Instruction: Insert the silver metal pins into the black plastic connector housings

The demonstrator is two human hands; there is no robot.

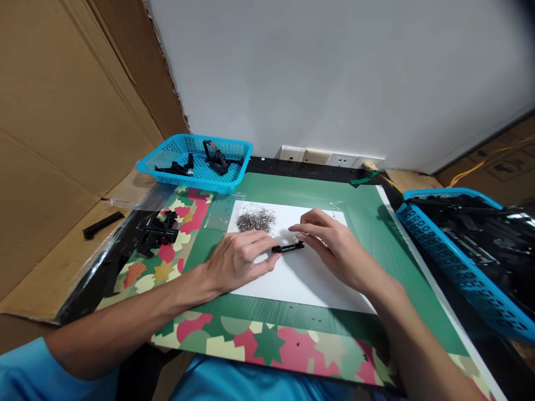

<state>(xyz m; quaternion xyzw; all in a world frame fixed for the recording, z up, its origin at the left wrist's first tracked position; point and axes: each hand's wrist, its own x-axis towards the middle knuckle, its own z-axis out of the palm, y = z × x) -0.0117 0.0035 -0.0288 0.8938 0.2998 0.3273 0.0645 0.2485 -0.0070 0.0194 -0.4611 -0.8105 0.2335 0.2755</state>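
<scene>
My left hand [246, 256] is closed, with thumb and fingers pinching the left end of a slim black plastic part [289, 247]. The part lies nearly level just over a white sheet [284, 287]. My right hand [330, 239] is at the part's other end, its fingertips close to it. Index finger and thumb there look a little apart, and I cannot make out anything between them. Behind my left hand, a pile of small shiny metal pieces [256, 219] sits on the sheet. A few more small bits show partly behind my right hand's fingers.
At the back left, a blue basket [194, 185] holds a few black parts. Another blue basket [463, 267], full of black parts, stands at the right. Several black parts [156, 234] lie on the left. Wall sockets [317, 157] line the back, and cardboard [75, 83] rises at left.
</scene>
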